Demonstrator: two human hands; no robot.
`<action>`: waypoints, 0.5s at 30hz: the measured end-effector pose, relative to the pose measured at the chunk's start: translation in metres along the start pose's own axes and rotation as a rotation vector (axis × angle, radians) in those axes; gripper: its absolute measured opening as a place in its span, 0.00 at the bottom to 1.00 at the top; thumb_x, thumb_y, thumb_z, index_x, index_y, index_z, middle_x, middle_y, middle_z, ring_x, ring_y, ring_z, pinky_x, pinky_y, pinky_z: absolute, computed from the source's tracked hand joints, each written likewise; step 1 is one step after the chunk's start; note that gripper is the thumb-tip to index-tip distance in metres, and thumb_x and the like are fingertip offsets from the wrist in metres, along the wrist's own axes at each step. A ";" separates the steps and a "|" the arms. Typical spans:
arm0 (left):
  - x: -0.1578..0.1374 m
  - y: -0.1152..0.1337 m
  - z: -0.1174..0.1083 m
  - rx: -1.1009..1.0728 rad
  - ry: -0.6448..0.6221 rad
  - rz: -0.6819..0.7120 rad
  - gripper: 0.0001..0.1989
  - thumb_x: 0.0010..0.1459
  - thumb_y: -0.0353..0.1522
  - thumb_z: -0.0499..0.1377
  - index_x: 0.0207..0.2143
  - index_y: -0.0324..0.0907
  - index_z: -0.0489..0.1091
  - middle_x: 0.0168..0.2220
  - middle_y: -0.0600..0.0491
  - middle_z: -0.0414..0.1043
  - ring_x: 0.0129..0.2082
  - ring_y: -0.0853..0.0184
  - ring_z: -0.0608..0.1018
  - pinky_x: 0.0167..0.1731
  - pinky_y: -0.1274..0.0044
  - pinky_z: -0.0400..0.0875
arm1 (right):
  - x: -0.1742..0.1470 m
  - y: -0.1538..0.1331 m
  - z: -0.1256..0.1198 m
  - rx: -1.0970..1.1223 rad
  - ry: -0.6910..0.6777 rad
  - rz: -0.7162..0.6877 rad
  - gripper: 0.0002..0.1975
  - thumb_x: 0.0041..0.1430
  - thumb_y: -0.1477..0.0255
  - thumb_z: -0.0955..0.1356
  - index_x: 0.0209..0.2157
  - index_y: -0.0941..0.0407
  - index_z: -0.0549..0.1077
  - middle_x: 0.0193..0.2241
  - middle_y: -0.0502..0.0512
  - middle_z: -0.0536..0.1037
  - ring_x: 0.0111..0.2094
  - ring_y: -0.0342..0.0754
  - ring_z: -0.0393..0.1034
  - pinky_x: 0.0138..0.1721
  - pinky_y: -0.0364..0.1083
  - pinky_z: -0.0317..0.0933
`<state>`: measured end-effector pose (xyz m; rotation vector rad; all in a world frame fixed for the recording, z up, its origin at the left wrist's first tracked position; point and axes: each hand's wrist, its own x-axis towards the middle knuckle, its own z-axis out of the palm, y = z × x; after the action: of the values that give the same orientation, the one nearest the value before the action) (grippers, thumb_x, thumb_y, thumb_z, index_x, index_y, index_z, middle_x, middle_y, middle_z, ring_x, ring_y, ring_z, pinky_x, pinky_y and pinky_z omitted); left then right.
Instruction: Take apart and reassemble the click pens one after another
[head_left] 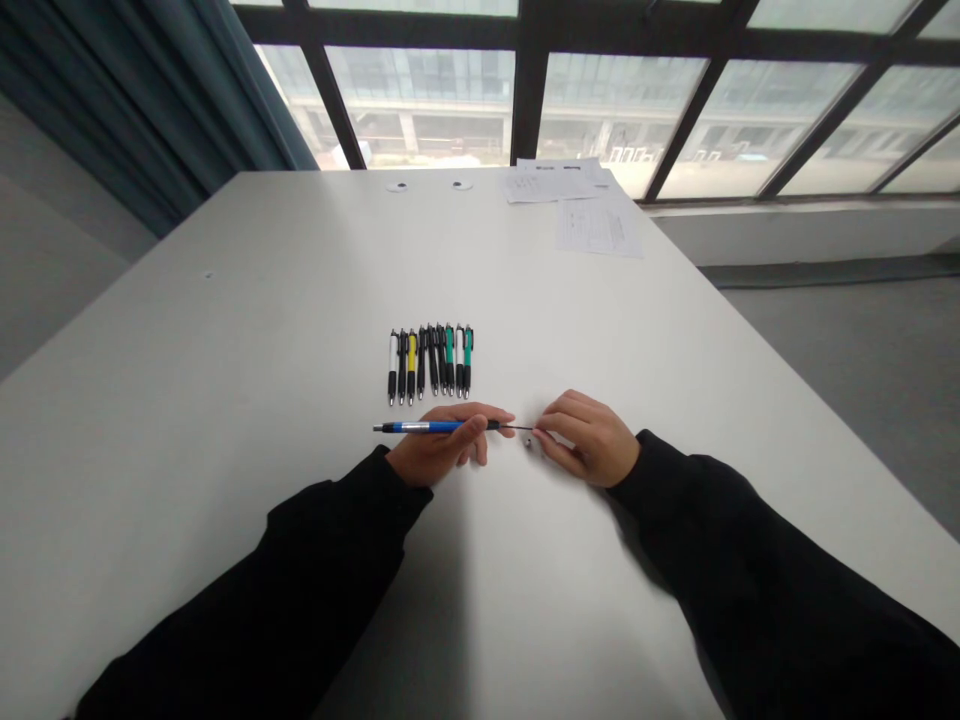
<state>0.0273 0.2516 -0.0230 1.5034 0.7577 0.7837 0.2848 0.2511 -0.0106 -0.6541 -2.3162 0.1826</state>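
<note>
A blue ballpoint pen (427,427) lies level in my left hand (442,447), pinched between thumb and fingers, its clicker end to the left. From its open right end a thin dark ink refill (516,428) sticks out. The fingertips of my right hand (589,437) are closed on the far end of that refill. A small silvery pen tip (528,442) rests on the table just below the refill, between the two hands. Beyond my left hand stands a row of several pens (433,360), lying side by side with white, black, yellow and green barrels.
The white table (300,300) reaches to the window. Printed papers (559,182) lie at its far right edge, and two small white oval items (397,187) at the far edge. A dark curtain (150,90) hangs at the left.
</note>
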 end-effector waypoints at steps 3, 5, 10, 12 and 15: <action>0.000 -0.006 0.000 -0.096 0.076 0.042 0.28 0.65 0.51 0.53 0.48 0.35 0.76 0.39 0.41 0.79 0.21 0.72 0.74 0.15 0.82 0.62 | -0.005 0.001 -0.007 -0.028 0.008 0.021 0.03 0.61 0.76 0.67 0.32 0.56 0.73 0.26 0.57 0.75 0.27 0.48 0.66 0.30 0.47 0.63; 0.000 -0.009 -0.001 -0.110 0.079 0.070 0.30 0.64 0.52 0.53 0.46 0.35 0.77 0.37 0.42 0.79 0.21 0.72 0.74 0.15 0.82 0.62 | -0.011 0.000 -0.013 -0.058 0.018 0.039 0.03 0.60 0.77 0.67 0.32 0.56 0.72 0.25 0.56 0.75 0.26 0.47 0.66 0.28 0.46 0.62; 0.000 -0.011 -0.004 -0.093 0.118 0.121 0.34 0.64 0.55 0.49 0.46 0.35 0.77 0.36 0.42 0.79 0.21 0.73 0.74 0.15 0.81 0.62 | -0.030 -0.006 -0.031 -0.120 0.018 0.085 0.03 0.58 0.78 0.67 0.32 0.56 0.72 0.26 0.56 0.75 0.26 0.47 0.67 0.28 0.45 0.62; 0.000 -0.010 -0.004 -0.053 0.171 0.116 0.35 0.64 0.56 0.47 0.47 0.35 0.77 0.36 0.43 0.79 0.20 0.73 0.73 0.15 0.81 0.61 | -0.037 -0.007 -0.036 -0.129 0.011 0.122 0.03 0.58 0.78 0.67 0.32 0.56 0.71 0.26 0.56 0.74 0.26 0.47 0.66 0.28 0.45 0.61; 0.000 -0.003 -0.002 0.102 0.187 0.008 0.35 0.64 0.56 0.48 0.41 0.34 0.78 0.27 0.47 0.77 0.18 0.73 0.71 0.17 0.81 0.61 | -0.044 -0.006 -0.040 -0.145 -0.050 0.199 0.05 0.57 0.77 0.66 0.28 0.56 0.70 0.23 0.54 0.71 0.24 0.45 0.63 0.28 0.44 0.58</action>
<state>0.0261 0.2529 -0.0260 1.5386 0.9435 0.9120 0.3363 0.2220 -0.0058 -0.9635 -2.3259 0.1242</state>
